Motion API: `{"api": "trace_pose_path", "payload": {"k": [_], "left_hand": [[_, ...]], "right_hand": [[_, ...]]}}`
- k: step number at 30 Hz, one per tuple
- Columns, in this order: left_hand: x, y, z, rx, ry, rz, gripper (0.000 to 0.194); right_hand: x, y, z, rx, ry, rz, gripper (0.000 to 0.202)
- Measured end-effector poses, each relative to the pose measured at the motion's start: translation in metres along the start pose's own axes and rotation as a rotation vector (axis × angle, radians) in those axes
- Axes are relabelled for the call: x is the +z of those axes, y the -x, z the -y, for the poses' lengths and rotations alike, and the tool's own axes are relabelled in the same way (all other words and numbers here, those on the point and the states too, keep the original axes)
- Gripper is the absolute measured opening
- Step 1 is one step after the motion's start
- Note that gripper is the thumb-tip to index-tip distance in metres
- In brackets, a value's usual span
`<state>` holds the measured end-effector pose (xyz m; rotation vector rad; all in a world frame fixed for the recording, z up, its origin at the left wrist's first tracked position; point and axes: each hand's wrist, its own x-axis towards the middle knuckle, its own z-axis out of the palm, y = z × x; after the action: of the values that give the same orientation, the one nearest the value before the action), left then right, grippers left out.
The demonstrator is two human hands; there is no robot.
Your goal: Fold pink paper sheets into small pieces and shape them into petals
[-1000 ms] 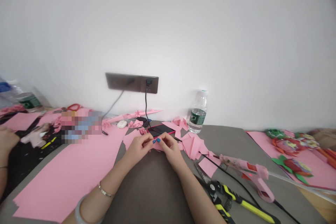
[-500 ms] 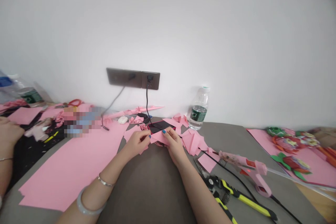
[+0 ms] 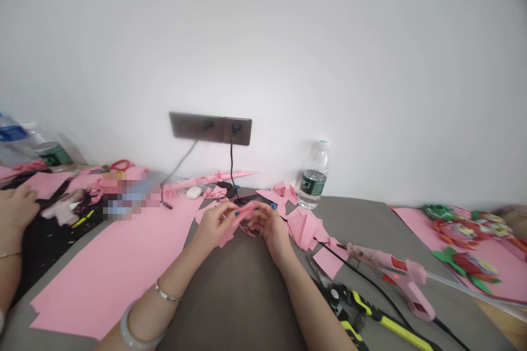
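Note:
A small piece of folded pink paper (image 3: pixel 247 209) is pinched between the thumb and fingers of my left hand (image 3: pixel 216 223), just above the grey table. Close on its right is my right hand (image 3: pixel 272 233), thumb raised apart from loosely curled fingers; whether these touch the paper is hard to make out. Behind my hands lies a phone, mostly hidden now. Folded pink paper pieces (image 3: pixel 305 228) rest right of my right hand, and a large pink sheet (image 3: pixel 123 263) lies left of my left forearm.
A pink glue gun (image 3: pixel 405 279) with a cord and yellow-black pliers (image 3: pixel 370 307) lie at the right. A water bottle (image 3: pixel 313 178) stands by the wall. Paper flowers (image 3: pixel 473 263) are far right. Another person's hand (image 3: pixel 16 211) is at the left edge.
My right thumb has lifted off the paper, which both hands pinched before. The paper has turned and stays in my left hand. The view has shifted slightly.

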<state>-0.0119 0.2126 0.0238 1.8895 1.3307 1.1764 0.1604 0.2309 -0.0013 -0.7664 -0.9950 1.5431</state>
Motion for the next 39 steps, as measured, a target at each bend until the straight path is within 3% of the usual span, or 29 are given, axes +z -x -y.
{"api": "trace_pose_path", "payload": {"k": [4, 11, 15, 17, 21, 25, 28, 33, 36, 39], "left_hand": [[0.001, 0.0, 0.002, -0.022, 0.023, -0.036, 0.021], [0.007, 0.001, 0.0, 0.012, -0.009, 0.017, 0.016], [0.002, 0.002, 0.001, 0.022, -0.038, 0.06, 0.019], [-0.005, 0.0, 0.004, 0.035, -0.004, 0.019, 0.024], [-0.026, -0.008, 0.018, -0.001, 0.001, -0.216, 0.026], [-0.038, -0.013, 0.033, -0.062, -0.146, -0.232, 0.019], [-0.038, -0.012, 0.039, -0.044, -0.176, -0.178, 0.029], [-0.031, -0.007, 0.048, -0.1, -0.39, -0.104, 0.053], [-0.03, -0.009, 0.049, -0.148, -0.441, -0.085, 0.052], [-0.036, -0.011, 0.044, -0.169, -0.344, -0.114, 0.045]], "right_hand": [[-0.002, -0.001, -0.003, -0.03, -0.018, 0.06, 0.059], [0.001, 0.004, -0.006, -0.083, 0.098, 0.027, 0.042], [-0.002, 0.003, -0.007, -0.089, 0.062, -0.038, 0.027], [-0.005, 0.0, -0.008, -0.096, 0.017, -0.108, 0.028], [-0.006, -0.003, -0.004, -0.127, -0.131, -0.183, 0.041], [0.0, 0.002, 0.007, 0.064, -0.274, -0.072, 0.035], [0.002, 0.007, 0.017, 0.156, -0.325, 0.06, 0.037], [0.001, 0.007, 0.024, -0.033, -0.431, 0.037, 0.03], [0.006, 0.007, 0.019, -0.136, -0.317, -0.056, 0.059], [0.013, 0.013, 0.014, -0.231, -0.082, -0.039, 0.072]]}}
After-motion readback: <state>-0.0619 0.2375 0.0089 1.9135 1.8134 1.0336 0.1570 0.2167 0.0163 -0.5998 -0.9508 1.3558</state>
